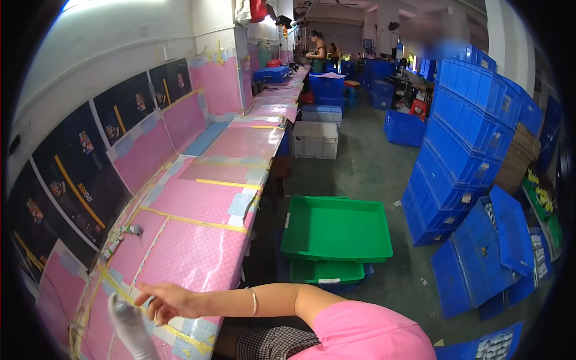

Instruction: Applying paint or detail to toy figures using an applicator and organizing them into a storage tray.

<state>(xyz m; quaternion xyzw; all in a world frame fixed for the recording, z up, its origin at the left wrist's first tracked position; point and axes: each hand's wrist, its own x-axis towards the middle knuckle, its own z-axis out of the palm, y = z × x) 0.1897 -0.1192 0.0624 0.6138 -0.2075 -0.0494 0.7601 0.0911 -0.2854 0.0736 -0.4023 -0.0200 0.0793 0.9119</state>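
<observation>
My left hand, in a white glove, is at the lower left over the pink-covered workbench. A small grey rounded thing sits at its fingers; its kind I cannot make out. Close beside it on the right is my bare right hand, reaching across from the right with a bangle on the wrist. Its index finger stretches toward the glove, the other fingers are loosely bent and apart, and nothing shows in them. Farther along the bench's wall side lie a small bottle-like thing and another white-and-green one.
Green trays are stacked just right of the bench. Tall stacks of blue crates stand on the right, with tilted blue bins nearer. A grey crate stands beside the bench farther off. A person stands at its far end.
</observation>
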